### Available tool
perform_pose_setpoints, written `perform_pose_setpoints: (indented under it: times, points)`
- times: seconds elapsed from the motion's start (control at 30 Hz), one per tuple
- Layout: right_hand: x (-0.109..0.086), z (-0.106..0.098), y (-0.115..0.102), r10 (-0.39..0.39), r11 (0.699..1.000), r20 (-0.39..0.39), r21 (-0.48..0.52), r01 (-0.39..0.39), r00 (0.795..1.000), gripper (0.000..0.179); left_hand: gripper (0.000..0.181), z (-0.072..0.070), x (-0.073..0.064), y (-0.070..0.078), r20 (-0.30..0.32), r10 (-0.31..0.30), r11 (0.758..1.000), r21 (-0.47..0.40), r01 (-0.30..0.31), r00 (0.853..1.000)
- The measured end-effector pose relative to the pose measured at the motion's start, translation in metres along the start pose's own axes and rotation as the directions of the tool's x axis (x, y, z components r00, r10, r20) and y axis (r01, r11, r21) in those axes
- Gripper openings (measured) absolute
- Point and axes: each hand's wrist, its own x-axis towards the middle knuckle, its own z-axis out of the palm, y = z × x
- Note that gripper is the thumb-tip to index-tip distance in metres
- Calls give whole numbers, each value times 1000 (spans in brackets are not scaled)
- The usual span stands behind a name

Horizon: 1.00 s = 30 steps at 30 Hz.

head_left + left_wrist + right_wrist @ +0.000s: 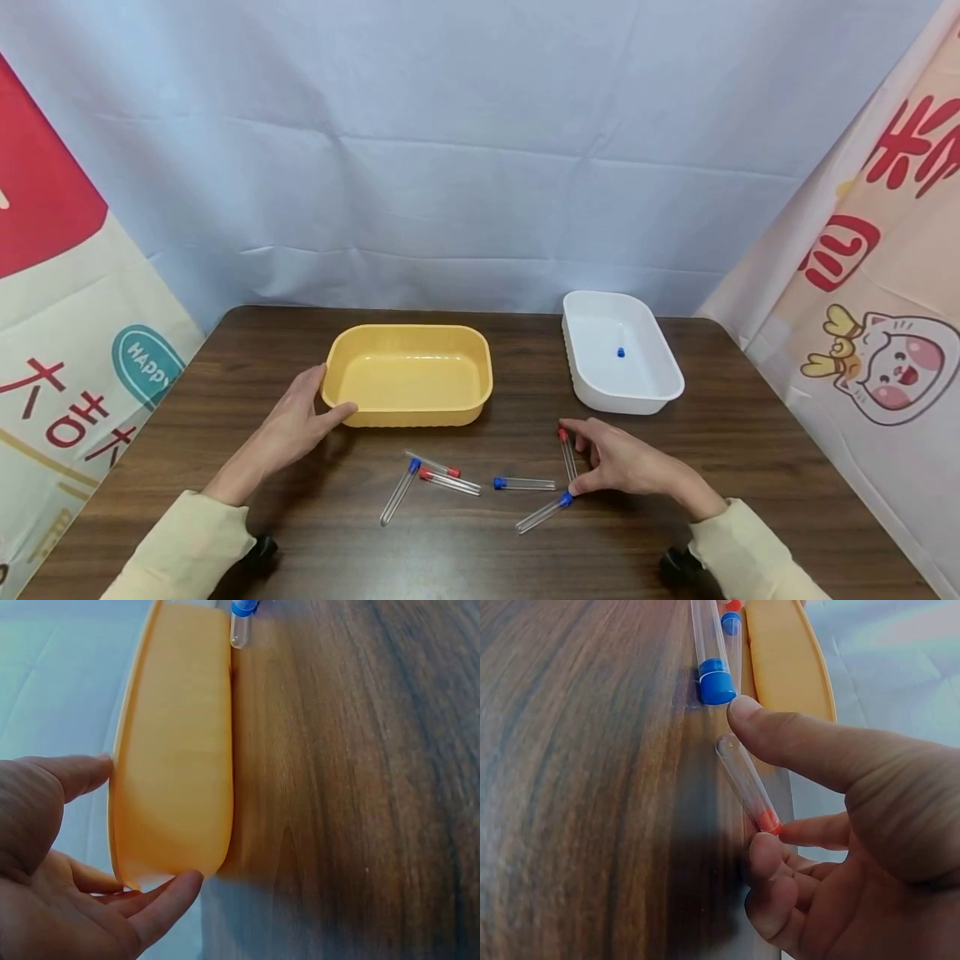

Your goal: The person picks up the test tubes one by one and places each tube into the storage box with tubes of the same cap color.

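Note:
My left hand (300, 421) rests against the left end of a yellow plastic tub (408, 417). Its thumb touches the front rim, and its lightly bent fingers lie on the end wall. My right hand (615, 457) reaches over the tabletop with thumb and forefinger spread apart. The forefinger is at the red cap of a clear test tube (567, 458). The thumb tip is by the cap of a blue-capped test tube (543, 512); whether it touches is unclear. Left of that lies another blue-capped test tube (525, 483).
Two red-capped tubes, one being the nearer test tube (452, 482), lie beside a blue-capped tube (400, 493) before the yellow tub. A white tub (622, 404) at the back right holds a blue-capped tube (621, 352). Behind the wooden table (450, 567) hangs a pale cloth.

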Motion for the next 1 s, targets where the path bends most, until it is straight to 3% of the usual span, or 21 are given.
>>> perform_pose_setpoints:
  times: [0.2,0.5,1.0]
  points:
    - [0,-1,-2,-4,1000,2,4,4,1000,94,84,0,1,1,-6,35,999,27,-35,999]
    - [0,-1,-1,-43,999,6,31,43,999,95,98,-2,2,2,57,1,999,43,-4,998]
    - [-2,-2,0,-53,997,26,53,51,998,96,96,-4,0,3,59,3,999,48,-5,998]
